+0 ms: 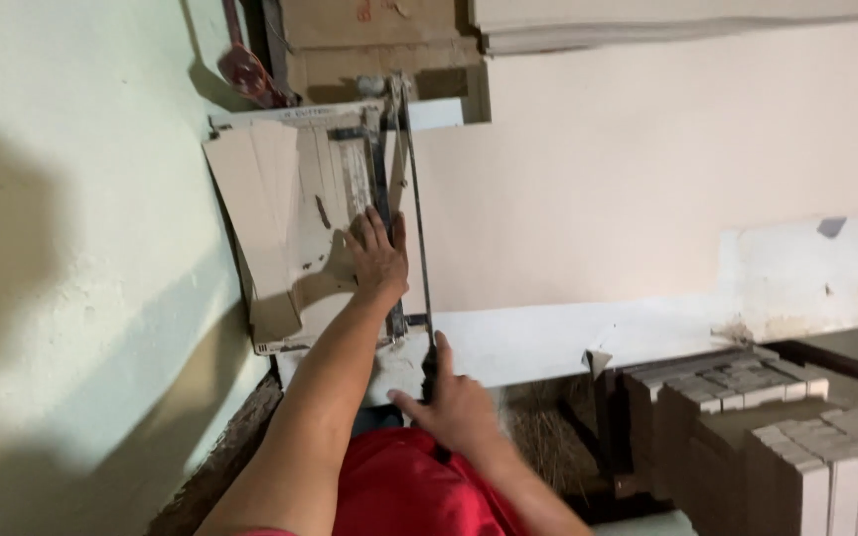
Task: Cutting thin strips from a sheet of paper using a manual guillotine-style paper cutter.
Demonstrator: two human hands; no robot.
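The left hand [377, 260] is pressing flat, grip released, on card [280, 208] lying on the cutter [350, 228]. The right hand [457, 405] is clenching the blade handle [429, 372], seemingly mid-cut; a steady push would likely finish it.

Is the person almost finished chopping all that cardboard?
Some looks done: stacks of cut pieces stand at the right. Now the left hand presses a cardboard sheet on the paper cutter, and the right hand grips the blade handle. That sheet remains uncut.
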